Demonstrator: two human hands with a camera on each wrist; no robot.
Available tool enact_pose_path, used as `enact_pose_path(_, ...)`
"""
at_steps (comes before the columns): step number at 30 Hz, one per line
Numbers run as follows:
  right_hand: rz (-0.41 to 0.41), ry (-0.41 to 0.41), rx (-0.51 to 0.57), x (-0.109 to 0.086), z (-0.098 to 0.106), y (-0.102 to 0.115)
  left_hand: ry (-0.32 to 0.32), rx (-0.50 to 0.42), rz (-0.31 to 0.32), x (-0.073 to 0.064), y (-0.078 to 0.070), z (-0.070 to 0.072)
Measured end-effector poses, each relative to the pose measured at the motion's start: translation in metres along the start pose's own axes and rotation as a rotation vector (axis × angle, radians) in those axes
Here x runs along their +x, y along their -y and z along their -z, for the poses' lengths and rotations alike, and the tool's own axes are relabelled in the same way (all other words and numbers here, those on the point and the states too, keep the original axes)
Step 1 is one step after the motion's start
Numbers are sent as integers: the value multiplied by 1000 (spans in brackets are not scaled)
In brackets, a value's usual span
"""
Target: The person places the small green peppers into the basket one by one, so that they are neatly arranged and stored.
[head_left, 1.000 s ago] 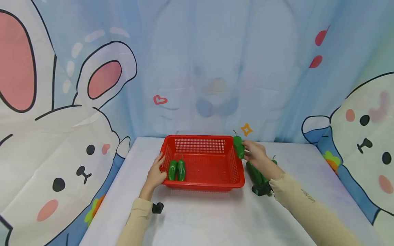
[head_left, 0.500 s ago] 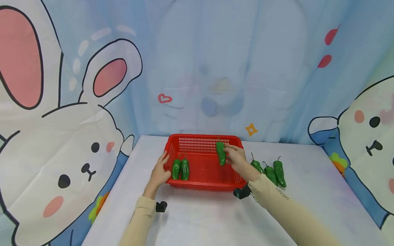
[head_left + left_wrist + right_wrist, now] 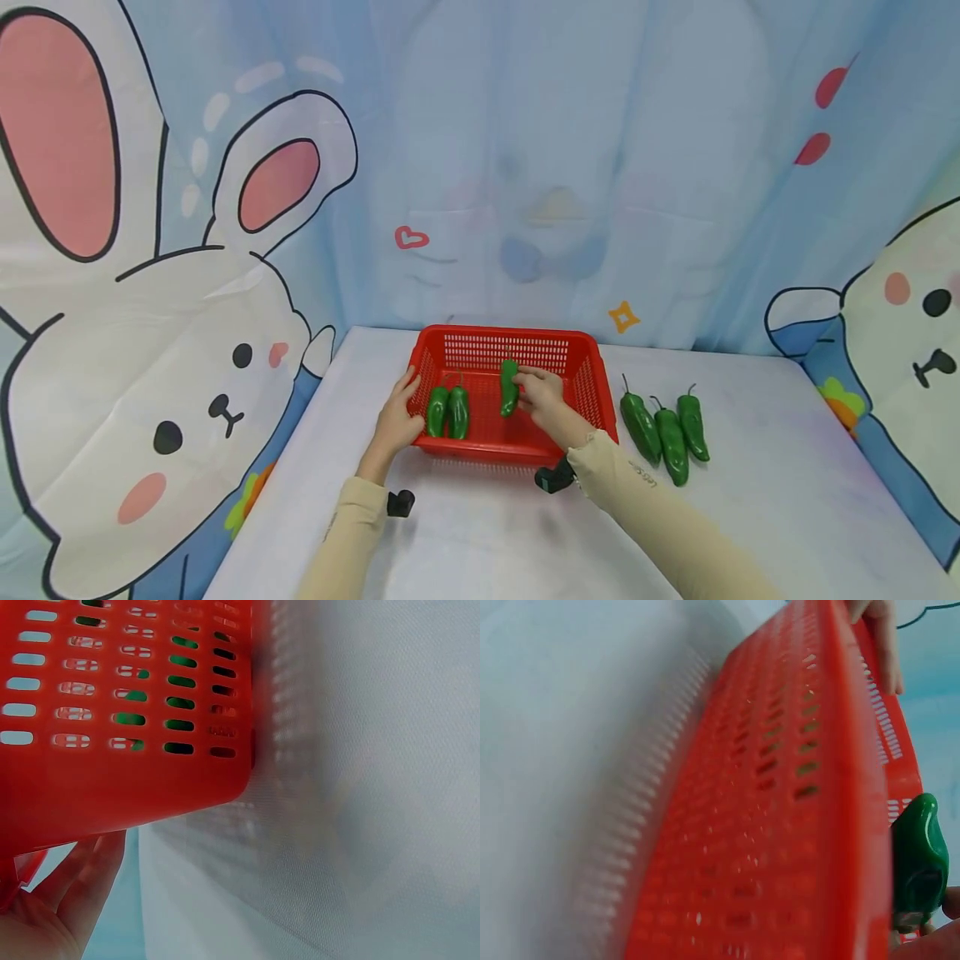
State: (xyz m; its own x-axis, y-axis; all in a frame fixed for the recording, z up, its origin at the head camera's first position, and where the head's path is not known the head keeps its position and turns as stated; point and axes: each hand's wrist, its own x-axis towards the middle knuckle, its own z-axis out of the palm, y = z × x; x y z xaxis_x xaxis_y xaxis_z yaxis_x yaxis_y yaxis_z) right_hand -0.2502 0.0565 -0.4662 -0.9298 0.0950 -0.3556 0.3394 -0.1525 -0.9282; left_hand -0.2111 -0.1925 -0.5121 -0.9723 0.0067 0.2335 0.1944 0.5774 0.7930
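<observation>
A red plastic basket (image 3: pixel 480 451) with slotted walls stands on the white table. My left hand (image 3: pixel 397 421) grips its left rim near the front corner; some of its fingers (image 3: pixel 94 874) show outside the wall in the left wrist view. Over the middle of the basket, my right hand (image 3: pixel 545 397) pinches a green chili pepper (image 3: pixel 509 388) between thumb and fingers, stem up. The same pepper (image 3: pixel 918 859) shows above the rim in the right wrist view. Two more green chili peppers (image 3: pixel 447 412) lie side by side inside at the left.
Several green chili peppers (image 3: pixel 672 446) lie close together on the table (image 3: pixel 757 467) to the right of the basket. Behind the table hangs a blue curtain (image 3: pixel 465 167) with cartoon rabbits.
My right hand has carried the pepper leftward from the basket's right rim to over its middle, and lower. The peppers on the table have come out from behind the arm. My left hand stays on the rim.
</observation>
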Motion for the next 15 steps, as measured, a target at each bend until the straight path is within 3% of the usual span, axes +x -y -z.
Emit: enact_pose_path(15,-47,-29,-16,-1,-40,-31,0,-1,7,0,3,-1)
